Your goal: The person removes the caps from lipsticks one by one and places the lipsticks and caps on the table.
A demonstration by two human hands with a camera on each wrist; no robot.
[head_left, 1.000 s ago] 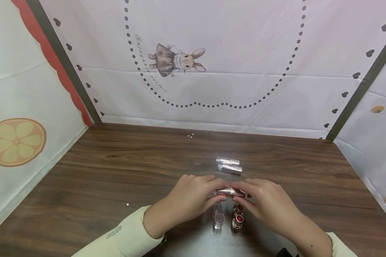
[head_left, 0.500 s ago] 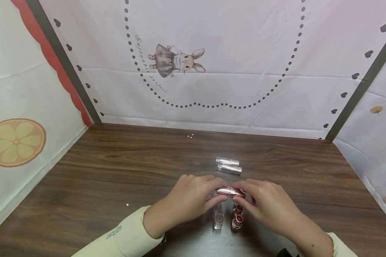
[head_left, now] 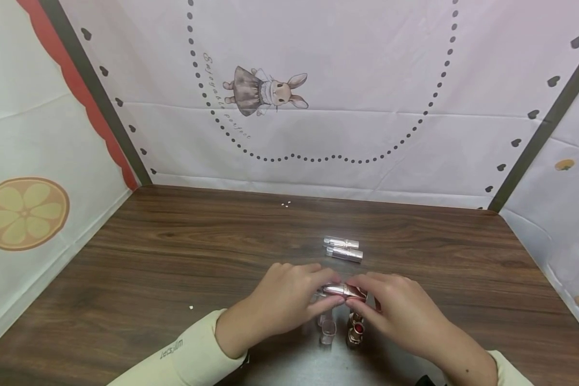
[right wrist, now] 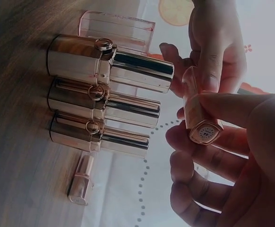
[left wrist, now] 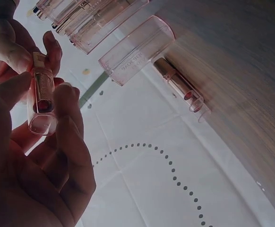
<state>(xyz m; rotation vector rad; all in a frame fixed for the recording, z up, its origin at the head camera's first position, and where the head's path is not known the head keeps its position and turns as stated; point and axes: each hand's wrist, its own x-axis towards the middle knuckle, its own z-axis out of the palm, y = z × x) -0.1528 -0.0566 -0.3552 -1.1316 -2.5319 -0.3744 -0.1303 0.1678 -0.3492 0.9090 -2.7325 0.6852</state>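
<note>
A rose-gold lipstick (head_left: 335, 290) lies level between both hands, off the tabletop. My left hand (head_left: 282, 297) pinches its left end, where a clear cap (left wrist: 41, 125) surrounds the dark red tip in the left wrist view. My right hand (head_left: 400, 303) pinches the rose-gold base between thumb and fingers; a round label shows on the base end (right wrist: 207, 133) in the right wrist view. Just below the hands stand uncapped lipsticks (head_left: 355, 335), one with its red tip showing, partly hidden by my right hand. Left of them are upright clear caps (head_left: 328, 333).
Two lipsticks, the farther one (head_left: 341, 243) and the nearer one (head_left: 344, 254), lie side by side behind the hands. Small white bits (head_left: 286, 204) lie near the back edge of the wooden table (head_left: 198, 236). Printed cloth walls (head_left: 352, 80) enclose the back and sides.
My right hand has shifted slightly down and left, closer to my left hand. The held lipstick has tilted and moved a little with it, and the right hand covers more of the standing lipsticks.
</note>
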